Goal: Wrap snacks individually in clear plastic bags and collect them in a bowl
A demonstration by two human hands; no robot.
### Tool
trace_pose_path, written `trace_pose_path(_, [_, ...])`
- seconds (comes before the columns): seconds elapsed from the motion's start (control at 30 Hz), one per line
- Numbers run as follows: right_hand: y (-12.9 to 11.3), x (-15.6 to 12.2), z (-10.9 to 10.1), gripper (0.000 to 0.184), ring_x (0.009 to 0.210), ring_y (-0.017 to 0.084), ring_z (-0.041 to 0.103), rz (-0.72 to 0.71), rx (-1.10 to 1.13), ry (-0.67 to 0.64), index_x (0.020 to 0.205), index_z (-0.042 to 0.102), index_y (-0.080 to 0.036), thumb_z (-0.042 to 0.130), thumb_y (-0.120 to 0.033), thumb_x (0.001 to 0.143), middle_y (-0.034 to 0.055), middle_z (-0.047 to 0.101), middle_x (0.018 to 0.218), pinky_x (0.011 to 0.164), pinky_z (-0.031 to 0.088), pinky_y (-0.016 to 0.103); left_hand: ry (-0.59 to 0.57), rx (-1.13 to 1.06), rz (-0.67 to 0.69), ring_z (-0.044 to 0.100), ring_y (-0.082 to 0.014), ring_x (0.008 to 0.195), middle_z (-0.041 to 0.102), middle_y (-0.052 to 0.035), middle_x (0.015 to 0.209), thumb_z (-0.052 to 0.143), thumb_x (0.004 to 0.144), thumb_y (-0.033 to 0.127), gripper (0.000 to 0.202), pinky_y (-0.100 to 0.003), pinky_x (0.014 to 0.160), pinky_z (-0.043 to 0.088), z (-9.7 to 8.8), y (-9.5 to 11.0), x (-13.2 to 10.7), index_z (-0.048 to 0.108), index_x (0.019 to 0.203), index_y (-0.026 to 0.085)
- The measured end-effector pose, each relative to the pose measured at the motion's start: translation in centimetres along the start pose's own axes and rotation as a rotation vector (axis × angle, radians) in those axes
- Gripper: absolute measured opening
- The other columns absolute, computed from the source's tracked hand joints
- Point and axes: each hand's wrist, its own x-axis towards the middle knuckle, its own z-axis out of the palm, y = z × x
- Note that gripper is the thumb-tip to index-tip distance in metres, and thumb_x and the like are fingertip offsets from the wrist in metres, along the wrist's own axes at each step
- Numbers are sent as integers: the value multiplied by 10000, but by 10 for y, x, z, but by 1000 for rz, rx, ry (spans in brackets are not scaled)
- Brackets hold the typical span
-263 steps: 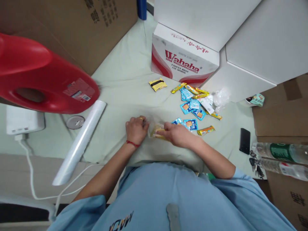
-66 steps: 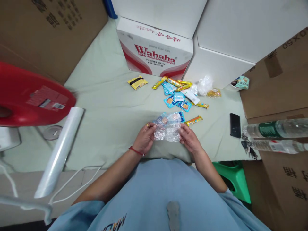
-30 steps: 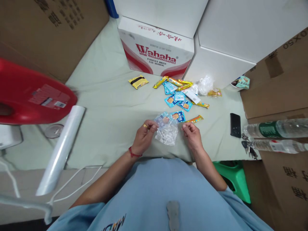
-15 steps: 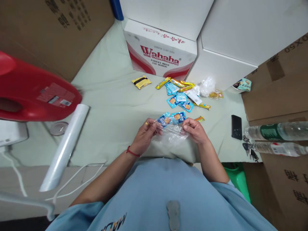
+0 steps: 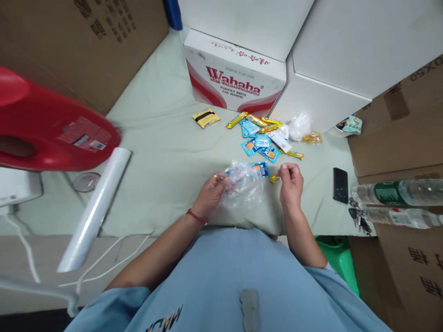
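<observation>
One clear plastic bag [image 5: 247, 191] is pinched in the left hand [image 5: 210, 192]; whether the right hand [image 5: 291, 183], beside a yellow snack packet [image 5: 274, 179], grips anything is unclear.

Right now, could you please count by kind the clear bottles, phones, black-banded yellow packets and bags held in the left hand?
Clear bottles: 2
Black phone: 1
Black-banded yellow packet: 1
Clear bag in left hand: 1
Total: 5
</observation>
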Motion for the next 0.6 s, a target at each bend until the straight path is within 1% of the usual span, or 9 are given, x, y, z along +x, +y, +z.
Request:
trace_pose_path(0.07, [-3,-18,1,302,864,217,579,-142,-80,-21,885,614,-267,615,-547,998,32,593,869,876,497,373,107,-61,37,680,-156,726,701,25,801,872,706,603,557,-301,718,532,0,-4,5,485,888,246])
trace_pose_path(0.13, [-5,-40,9,294,1036,272,596,-284,-178,-207,994,649,-274,686,-561,944,80,633,1036,972,488,438,151,-82,73,705,-166,779,701,24,829,863,711,616,575,-298,724,533,4,-7,7,457,899,253])
trace_pose_path(0.17, [-4,-50,15,355,1130,304,585,-346,-235,-307,1076,661,-276,748,-566,891,104,638,1144,1027,471,479,162,-84,89,706,-164,790,696,25,840,856,716,625,579,-293,719,530,7,-9,7,451,904,255])
trace_pose_path(0.23, [-2,-63,29,423,1238,339,557,-424,-324,-426,1167,667,-277,796,-523,849,128,627,1278,1101,425,541,185,-87,119,682,-144,752,674,37,835,846,725,639,582,-276,681,516,13,-12,6,451,916,258])
trace_pose_path(0.3, [1,-65,40,238,1214,322,577,-431,-338,-441,1096,690,-276,710,-440,926,120,653,1244,1104,419,546,211,-95,148,631,-116,685,633,60,797,837,747,632,564,-257,645,505,18,-13,4,451,927,262])
trace_pose_path(0.37, [2,-58,44,125,1126,289,612,-375,-275,-443,990,693,-274,624,-379,983,98,689,1126,1069,445,516,236,-100,170,577,-92,630,590,78,750,825,777,610,539,-227,601,485,19,-11,4,438,918,263])
trace_pose_path(0.43, [1,-48,41,142,1071,267,627,-256,-145,-461,931,675,-273,636,-399,983,75,699,1041,1036,472,476,267,-107,169,528,-73,588,552,89,714,832,783,582,534,-192,541,443,15,-8,5,423,901,261])
trace_pose_path(0.53, [-2,-34,32,243,982,234,639,29,96,-489,886,648,-267,732,-494,917,47,698,985,930,524,397,332,-133,137,481,-58,559,511,98,687,876,746,522,546,-158,465,366,5,-1,8,419,881,256])
trace_pose_path(0.6, [-2,-28,25,338,844,203,620,221,212,-470,868,631,-264,807,-551,834,27,687,918,784,538,340,343,-141,105,476,-54,560,498,99,683,900,718,473,545,-145,450,343,-2,5,9,428,874,251])
